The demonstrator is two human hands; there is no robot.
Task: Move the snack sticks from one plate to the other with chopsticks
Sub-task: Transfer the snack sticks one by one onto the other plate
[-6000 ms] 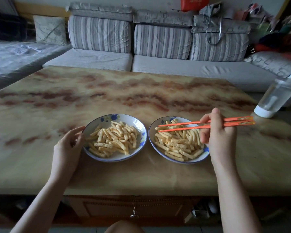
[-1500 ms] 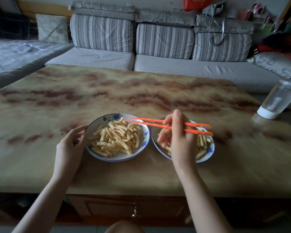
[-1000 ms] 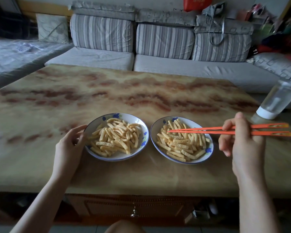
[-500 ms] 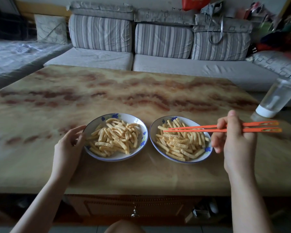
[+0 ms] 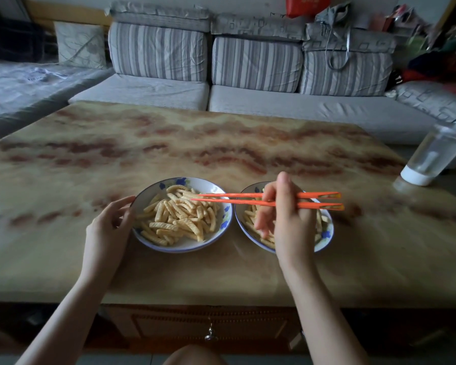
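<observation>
Right hand (image 5: 287,222) grip: the fingers are curled around a pair of orange chopsticks (image 5: 237,201), pinching them near the middle of their length. This hand hovers to the right of the left plate (image 5: 184,245), and the chopsticks lie almost level. Their thin tips reach in over the far right part of the left plate, above its pile. The two tips sit slightly apart, and I cannot tell whether a snack piece is caught between them. The thick ends stick out well to the right of the left plate.

The left hand (image 5: 108,227) rests on the surface (image 5: 169,143) at the left plate's left edge. Its grip is loose, with the thumb and gently curved fingertips touching the rim.

Snack sticks (image 5: 174,217), pale yellow and ridged, fill the left plate in a heap. More of them lie in the right plate (image 5: 325,234), which stands just to the right of the left plate, almost touching it. The right hand hides much of that plate. Both plates are white with a blue flower pattern on the rim.

Far to the right of the left plate, near the surface's edge, stands a clear bottle (image 5: 435,156) with a white base. Beyond the left plate, past the far edge of the surface, runs a sofa (image 5: 248,61) with striped cushions.
</observation>
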